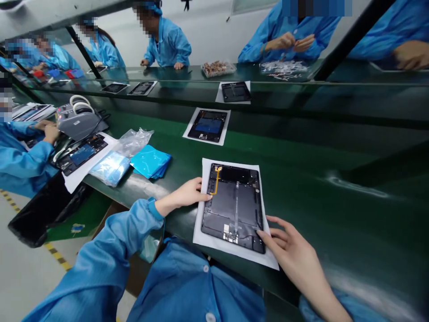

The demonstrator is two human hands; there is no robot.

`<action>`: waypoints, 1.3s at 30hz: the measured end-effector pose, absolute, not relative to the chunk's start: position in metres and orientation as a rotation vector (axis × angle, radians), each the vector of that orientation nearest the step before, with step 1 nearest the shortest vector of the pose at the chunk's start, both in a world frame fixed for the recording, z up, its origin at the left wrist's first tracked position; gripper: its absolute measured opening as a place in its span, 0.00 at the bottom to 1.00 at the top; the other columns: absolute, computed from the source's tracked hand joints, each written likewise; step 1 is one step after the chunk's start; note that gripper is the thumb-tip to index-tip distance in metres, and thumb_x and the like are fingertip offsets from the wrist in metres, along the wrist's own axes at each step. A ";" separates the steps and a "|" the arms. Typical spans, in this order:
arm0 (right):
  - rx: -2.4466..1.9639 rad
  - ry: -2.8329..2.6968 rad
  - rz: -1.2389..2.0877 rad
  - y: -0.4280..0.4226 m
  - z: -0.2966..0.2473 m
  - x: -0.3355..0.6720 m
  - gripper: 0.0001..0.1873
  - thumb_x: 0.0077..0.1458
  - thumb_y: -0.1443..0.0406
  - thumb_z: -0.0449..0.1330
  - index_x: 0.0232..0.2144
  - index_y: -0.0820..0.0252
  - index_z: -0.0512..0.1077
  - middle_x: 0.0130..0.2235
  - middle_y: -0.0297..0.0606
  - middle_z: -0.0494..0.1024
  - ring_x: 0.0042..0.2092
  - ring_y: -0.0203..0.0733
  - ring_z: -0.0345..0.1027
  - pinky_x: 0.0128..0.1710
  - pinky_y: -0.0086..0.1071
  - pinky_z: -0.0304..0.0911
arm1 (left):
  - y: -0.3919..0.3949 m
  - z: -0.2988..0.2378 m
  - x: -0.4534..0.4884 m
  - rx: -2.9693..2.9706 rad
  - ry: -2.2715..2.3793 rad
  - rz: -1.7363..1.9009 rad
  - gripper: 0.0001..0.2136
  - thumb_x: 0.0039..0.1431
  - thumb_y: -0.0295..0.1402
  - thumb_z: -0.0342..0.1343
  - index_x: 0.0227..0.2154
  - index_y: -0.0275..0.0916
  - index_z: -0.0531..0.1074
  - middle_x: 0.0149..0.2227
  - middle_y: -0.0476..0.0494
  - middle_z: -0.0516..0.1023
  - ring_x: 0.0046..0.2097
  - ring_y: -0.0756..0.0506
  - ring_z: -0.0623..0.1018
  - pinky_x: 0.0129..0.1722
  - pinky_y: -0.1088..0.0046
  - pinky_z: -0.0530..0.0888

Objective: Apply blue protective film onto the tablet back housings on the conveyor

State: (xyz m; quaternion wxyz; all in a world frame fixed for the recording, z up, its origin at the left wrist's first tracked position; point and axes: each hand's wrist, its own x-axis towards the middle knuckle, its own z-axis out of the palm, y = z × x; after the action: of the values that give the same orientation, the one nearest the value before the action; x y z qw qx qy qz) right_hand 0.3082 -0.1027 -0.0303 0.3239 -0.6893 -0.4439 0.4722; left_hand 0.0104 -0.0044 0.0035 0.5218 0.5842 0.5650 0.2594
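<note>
Pinching opposite edges, the left hand (191, 192) and right hand (295, 248) are apparently positioning the opened tablet housing (223, 205) on white paper (217, 244) at the green workbench (311, 174); moving it is likely requiring even support.

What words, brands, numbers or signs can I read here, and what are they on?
No text can be read anywhere here.
Pale label on the grey machine: too small to read.
White patch on the nearest opened tablet: any print is too small to read.
Yellow-and-black floor tape: warning-style stripes, with no words I can make out.
</note>
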 end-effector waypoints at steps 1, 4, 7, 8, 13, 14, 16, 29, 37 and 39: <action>-1.833 -1.250 1.166 -0.104 -0.033 0.308 0.34 0.41 0.41 0.68 0.48 0.45 0.72 0.35 0.42 0.86 0.31 0.63 0.81 0.36 0.59 0.78 | 0.001 0.011 0.000 1.482 1.440 0.607 0.20 0.53 0.31 0.70 0.48 0.41 0.75 0.45 0.40 0.83 0.49 0.37 0.82 0.59 0.54 0.77; -1.850 -1.476 0.946 -0.108 -0.039 0.308 0.35 0.49 0.41 0.61 0.52 0.54 0.71 0.34 0.40 0.84 0.26 0.52 0.77 0.31 0.47 0.75 | 0.019 0.035 -0.046 1.706 1.766 0.621 0.19 0.61 0.31 0.67 0.53 0.35 0.71 0.56 0.32 0.76 0.63 0.35 0.72 0.70 0.52 0.63; -1.823 -1.561 0.751 -0.113 -0.046 0.306 0.33 0.54 0.42 0.58 0.52 0.57 0.72 0.28 0.35 0.81 0.24 0.48 0.75 0.29 0.41 0.71 | 0.037 0.052 -0.099 1.822 2.004 0.547 0.13 0.64 0.28 0.66 0.46 0.32 0.70 0.49 0.34 0.76 0.59 0.37 0.72 0.66 0.55 0.65; -1.808 -1.575 0.691 -0.114 -0.048 0.305 0.32 0.55 0.42 0.57 0.51 0.57 0.72 0.25 0.33 0.79 0.25 0.48 0.76 0.29 0.40 0.71 | 0.041 0.055 -0.114 1.846 2.027 0.490 0.12 0.62 0.27 0.68 0.43 0.33 0.70 0.43 0.39 0.77 0.53 0.40 0.74 0.62 0.58 0.68; -1.752 -1.614 0.540 -0.117 -0.058 0.303 0.24 0.57 0.44 0.57 0.48 0.51 0.73 0.21 0.28 0.73 0.23 0.48 0.74 0.28 0.39 0.70 | 0.051 0.054 -0.153 1.939 1.925 0.258 0.12 0.67 0.39 0.66 0.35 0.35 0.74 0.31 0.52 0.74 0.34 0.49 0.76 0.41 0.68 0.78; -1.757 -1.612 0.523 -0.117 -0.060 0.304 0.23 0.56 0.45 0.57 0.47 0.49 0.73 0.22 0.28 0.73 0.23 0.48 0.73 0.27 0.40 0.70 | 0.051 0.052 -0.155 1.949 1.901 0.247 0.13 0.70 0.41 0.63 0.36 0.35 0.75 0.33 0.51 0.75 0.34 0.49 0.77 0.39 0.69 0.79; -1.765 -1.614 0.475 -0.114 -0.061 0.307 0.20 0.56 0.46 0.56 0.45 0.47 0.72 0.24 0.30 0.73 0.23 0.49 0.72 0.25 0.42 0.69 | 0.052 0.050 -0.157 1.963 1.870 0.258 0.15 0.72 0.44 0.60 0.39 0.34 0.76 0.35 0.50 0.77 0.34 0.50 0.78 0.36 0.71 0.79; -1.082 -1.588 0.778 -0.138 0.008 0.155 0.16 0.62 0.56 0.65 0.52 0.38 0.75 0.47 0.38 0.81 0.44 0.52 0.81 0.46 0.49 0.80 | -0.098 0.089 -0.140 2.057 2.064 1.063 0.12 0.74 0.39 0.53 0.33 0.41 0.66 0.30 0.52 0.67 0.32 0.50 0.66 0.37 0.72 0.66; -0.694 -1.465 1.917 -0.136 -0.007 0.029 0.25 0.49 0.57 0.75 0.49 0.55 0.80 0.43 0.39 0.85 0.36 0.43 0.80 0.35 0.34 0.77 | -0.209 0.053 -0.134 1.589 1.836 0.848 0.18 0.73 0.46 0.52 0.29 0.41 0.68 0.28 0.52 0.69 0.30 0.49 0.70 0.32 0.73 0.70; -0.666 -1.486 2.007 -0.145 -0.024 0.019 0.19 0.53 0.57 0.71 0.46 0.56 0.81 0.39 0.38 0.85 0.34 0.42 0.81 0.33 0.32 0.75 | -0.222 0.036 -0.144 1.510 1.891 0.838 0.19 0.72 0.48 0.52 0.28 0.41 0.67 0.27 0.52 0.69 0.29 0.48 0.70 0.31 0.72 0.70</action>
State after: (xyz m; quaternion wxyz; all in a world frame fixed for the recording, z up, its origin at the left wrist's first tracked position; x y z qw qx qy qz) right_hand 0.0192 -0.1451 -0.0240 0.2749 -0.2479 -0.5528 0.7466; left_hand -0.1441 -0.2223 0.0358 0.2863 0.5648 0.7075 0.3137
